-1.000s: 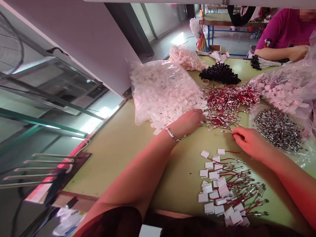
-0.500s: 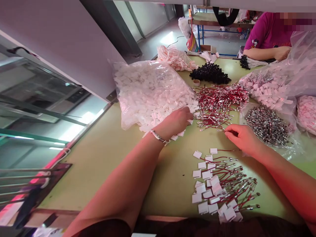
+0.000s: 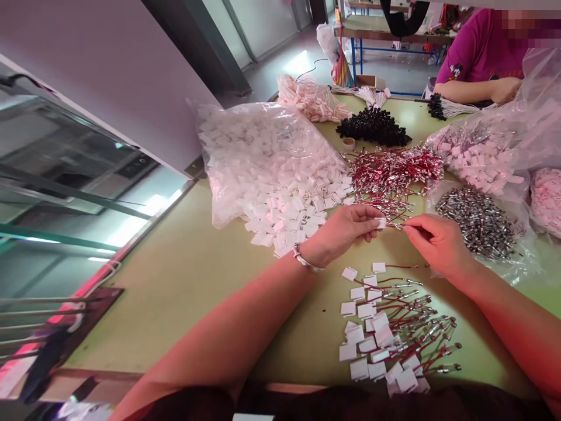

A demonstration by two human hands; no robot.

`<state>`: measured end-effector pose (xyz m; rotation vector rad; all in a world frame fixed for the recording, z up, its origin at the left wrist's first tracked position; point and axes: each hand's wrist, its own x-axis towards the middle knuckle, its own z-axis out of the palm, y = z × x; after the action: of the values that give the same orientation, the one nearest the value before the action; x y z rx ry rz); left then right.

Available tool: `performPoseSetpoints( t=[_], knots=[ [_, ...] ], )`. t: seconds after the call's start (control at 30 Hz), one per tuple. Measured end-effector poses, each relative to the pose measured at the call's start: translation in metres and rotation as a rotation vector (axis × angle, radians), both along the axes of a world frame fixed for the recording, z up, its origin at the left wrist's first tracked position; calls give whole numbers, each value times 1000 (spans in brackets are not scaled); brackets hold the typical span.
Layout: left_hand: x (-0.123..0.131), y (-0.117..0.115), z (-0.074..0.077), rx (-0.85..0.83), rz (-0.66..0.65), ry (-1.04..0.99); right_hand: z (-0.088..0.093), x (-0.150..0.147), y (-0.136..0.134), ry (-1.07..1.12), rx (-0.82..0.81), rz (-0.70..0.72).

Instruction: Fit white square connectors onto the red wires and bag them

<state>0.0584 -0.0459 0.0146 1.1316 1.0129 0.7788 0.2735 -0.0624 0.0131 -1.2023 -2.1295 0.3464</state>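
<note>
My left hand [image 3: 348, 229] pinches a small white plastic housing [image 3: 381, 223] just above the green table [image 3: 197, 292]. My right hand [image 3: 433, 240] pinches a thin red wire with a metal terminal [image 3: 397, 224], its tip meeting the housing. Both hands are closed and nearly touching. Behind them lies a heap of red wires [image 3: 394, 172]. To the left, white housings [image 3: 289, 219] spill from a clear bag [image 3: 267, 158]. In front of my hands lies a pile of finished pieces [image 3: 390, 330], white housings with red wires.
A bag of metal terminals [image 3: 475, 219] lies to the right, with more bags of white parts [image 3: 477, 155] behind it. Black parts [image 3: 372, 126] sit further back. Another person in a magenta shirt [image 3: 477, 52] works at the far right. A white partition [image 3: 96, 82] borders the left.
My left hand has left the white housing pile carrying one housing and moved right to meet my right hand, which holds a red wire.
</note>
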Motion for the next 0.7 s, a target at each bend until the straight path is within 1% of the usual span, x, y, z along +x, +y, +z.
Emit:
performPoseSetpoints(
  t=[0.13,0.23,0.3,0.43,0.53,0.7],
  knots=[
    [6,-3,-3,-170,14,-164,-2,0,0,-94,27,21],
    [5,-2,-4,-227,46,-225,-5,0,1,-176,77,31],
    [3,-1,-5,-249,42,-242,-6,1,0,-223,121,33],
    [1,1,-8,-255,9,-229,-6,1,-1,-336,174,23],
    [1,1,-8,-250,-12,-206,-5,1,-2,-371,196,27],
    [6,-3,-8,-224,24,-108,-4,0,-5,-486,367,23]
  ],
)
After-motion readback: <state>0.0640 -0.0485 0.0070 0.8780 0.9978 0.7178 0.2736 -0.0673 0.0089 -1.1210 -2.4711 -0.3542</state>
